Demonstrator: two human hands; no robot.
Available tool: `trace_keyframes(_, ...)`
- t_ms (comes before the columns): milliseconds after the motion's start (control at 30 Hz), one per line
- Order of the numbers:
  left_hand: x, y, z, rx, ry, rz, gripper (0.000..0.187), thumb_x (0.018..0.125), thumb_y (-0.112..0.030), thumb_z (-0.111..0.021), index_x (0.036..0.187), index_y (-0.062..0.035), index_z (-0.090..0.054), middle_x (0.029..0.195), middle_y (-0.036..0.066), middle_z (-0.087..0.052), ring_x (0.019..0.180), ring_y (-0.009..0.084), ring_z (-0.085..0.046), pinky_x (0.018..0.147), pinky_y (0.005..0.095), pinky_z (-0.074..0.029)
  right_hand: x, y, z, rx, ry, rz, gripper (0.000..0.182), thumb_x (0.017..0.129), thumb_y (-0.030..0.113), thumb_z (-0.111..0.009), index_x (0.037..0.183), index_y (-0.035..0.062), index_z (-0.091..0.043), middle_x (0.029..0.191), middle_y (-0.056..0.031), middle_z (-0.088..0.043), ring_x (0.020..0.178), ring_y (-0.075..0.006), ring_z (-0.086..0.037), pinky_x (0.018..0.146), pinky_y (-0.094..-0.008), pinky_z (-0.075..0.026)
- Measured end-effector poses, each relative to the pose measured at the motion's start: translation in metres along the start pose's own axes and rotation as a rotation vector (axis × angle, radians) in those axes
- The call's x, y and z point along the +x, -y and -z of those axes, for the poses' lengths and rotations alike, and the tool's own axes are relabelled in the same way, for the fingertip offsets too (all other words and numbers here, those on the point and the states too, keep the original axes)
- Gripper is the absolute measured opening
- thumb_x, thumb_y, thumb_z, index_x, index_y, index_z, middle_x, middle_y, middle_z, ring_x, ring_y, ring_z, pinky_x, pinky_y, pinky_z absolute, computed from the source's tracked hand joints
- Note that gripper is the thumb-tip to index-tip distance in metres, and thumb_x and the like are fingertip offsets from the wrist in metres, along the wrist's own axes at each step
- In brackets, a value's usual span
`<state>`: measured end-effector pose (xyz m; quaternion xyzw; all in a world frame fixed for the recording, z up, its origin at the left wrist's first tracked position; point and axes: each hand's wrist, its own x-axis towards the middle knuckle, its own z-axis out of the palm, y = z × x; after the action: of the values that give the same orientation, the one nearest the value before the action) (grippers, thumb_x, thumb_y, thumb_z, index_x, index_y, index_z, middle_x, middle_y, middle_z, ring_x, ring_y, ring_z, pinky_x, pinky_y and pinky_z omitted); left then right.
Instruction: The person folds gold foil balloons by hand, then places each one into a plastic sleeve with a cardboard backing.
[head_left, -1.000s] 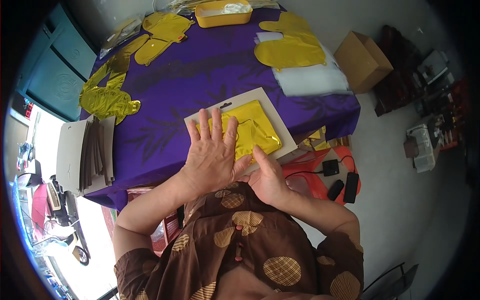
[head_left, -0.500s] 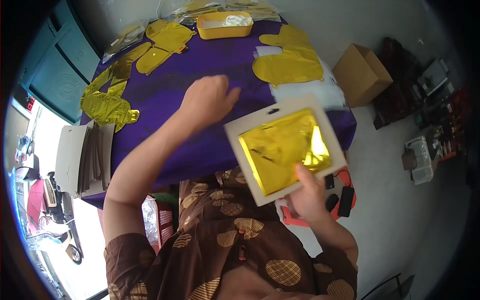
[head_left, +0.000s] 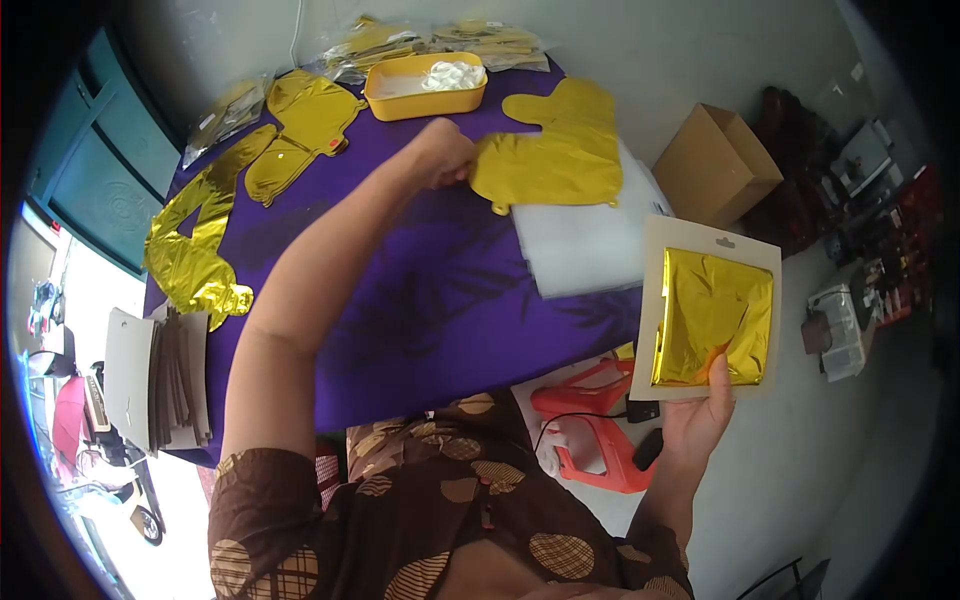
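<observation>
My right hand (head_left: 697, 428) grips the lower edge of a pale card (head_left: 650, 330), thumb across the front. Folded gold foil (head_left: 715, 315) lies flat on the card, which has a slotted hang hole at the top. The card is held upright off the table's right side. My left hand (head_left: 443, 153), fingers closed, is at the left edge of a flat gold foil balloon (head_left: 560, 160); its fingertips are partly hidden. That balloon lies over a stack of translucent white plastic bags (head_left: 590, 260).
A purple cloth (head_left: 430, 330) covers the table. At its back stands a yellow tub (head_left: 425, 103) with white stuff in it. More gold balloons (head_left: 305, 130) lie left, beside upright cards (head_left: 130, 375). A cardboard box (head_left: 715, 165) and red stool (head_left: 600, 440) stand off the table.
My left hand has moved forward to the edge of the gold foil balloon. The right hand has carried the card to the right and turned it more upright. The camera view has shifted.
</observation>
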<state>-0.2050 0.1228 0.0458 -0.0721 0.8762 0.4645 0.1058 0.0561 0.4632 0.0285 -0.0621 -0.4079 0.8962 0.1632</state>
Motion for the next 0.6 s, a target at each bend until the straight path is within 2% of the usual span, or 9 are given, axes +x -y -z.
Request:
trace_keyframes(133,0.029,0.009,0.038,-0.046,-0.112,0.092,0.025,0.082,-0.012,-0.063,0.061,-0.0012,-0.056,0.050,0.006,-0.050,0.038,0.0168,-0.046,0.034,0.0321,-0.032,0.015,-0.002,0.009,0.045,0.010,0.032,0.044,0.102,0.015,-0.045,0.143,0.0015,-0.037,0.137,-0.0140,-0.051,0.121,-0.0282,-0.057,0.099,-0.0468,-0.052)
trace_keyframes(233,0.036,0.021,0.059,-0.001,-0.166,0.092,0.025,0.081,-0.015,-0.064,0.062,0.0000,-0.058,0.049,0.008,-0.051,0.036,0.0163,-0.045,0.033,0.0320,-0.032,0.023,-0.004,0.015,0.051,0.006,0.027,0.044,0.102,0.015,-0.046,0.143,0.0016,-0.037,0.137,-0.0143,-0.051,0.122,-0.0292,-0.056,0.099,-0.0480,-0.051)
trace_keyframes(333,0.035,0.029,0.073,0.236,-0.076,0.116,0.024,0.080,-0.019,-0.064,0.070,0.0030,-0.063,0.063,0.015,-0.062,0.048,0.0231,-0.059,0.041,0.0371,-0.044,0.027,-0.005,0.016,0.024,-0.022,0.003,0.044,0.101,0.016,-0.048,0.143,0.0044,-0.039,0.135,-0.0098,-0.052,0.123,-0.0238,-0.054,0.100,-0.0447,-0.050)
trace_keyframes(433,0.014,0.030,0.054,0.788,-0.502,-0.151,0.027,0.078,-0.023,-0.065,0.082,0.0039,-0.066,0.085,0.023,-0.069,0.073,0.0316,-0.068,0.062,0.0433,-0.053,0.031,-0.008,0.020,0.058,-0.040,0.033,0.044,0.102,0.015,-0.046,0.143,0.0017,-0.036,0.137,-0.0144,-0.051,0.123,-0.0300,-0.055,0.100,-0.0497,-0.051)
trace_keyframes(467,0.008,0.019,0.045,0.801,-0.545,-0.137,0.027,0.080,-0.024,-0.066,0.090,0.0012,-0.066,0.098,0.024,-0.067,0.093,0.0375,-0.065,0.080,0.0473,-0.051,0.032,-0.008,0.021,0.057,-0.062,0.042,0.044,0.102,0.016,-0.046,0.143,0.0017,-0.036,0.137,-0.0149,-0.051,0.122,-0.0302,-0.056,0.098,-0.0500,-0.052)
trace_keyframes(533,-0.006,0.010,0.019,0.765,-0.728,-0.494,0.024,0.082,-0.023,-0.069,0.090,-0.0009,-0.067,0.095,0.020,-0.065,0.089,0.0378,-0.064,0.079,0.0486,-0.051,0.035,-0.008,0.024,0.054,-0.100,0.058,0.045,0.102,0.018,-0.046,0.143,0.0015,-0.037,0.135,-0.0159,-0.052,0.120,-0.0305,-0.057,0.095,-0.0507,-0.054)
trace_keyframes(600,-0.017,-0.003,-0.007,0.702,-0.615,-0.963,0.014,0.077,-0.011,-0.073,0.089,-0.0053,-0.069,0.098,0.014,-0.062,0.096,0.0334,-0.059,0.086,0.0420,-0.049,0.037,-0.006,0.030,0.028,-0.088,0.048,0.045,0.102,0.021,-0.046,0.142,0.0016,-0.037,0.134,-0.0171,-0.053,0.118,-0.0309,-0.059,0.090,-0.0512,-0.056)
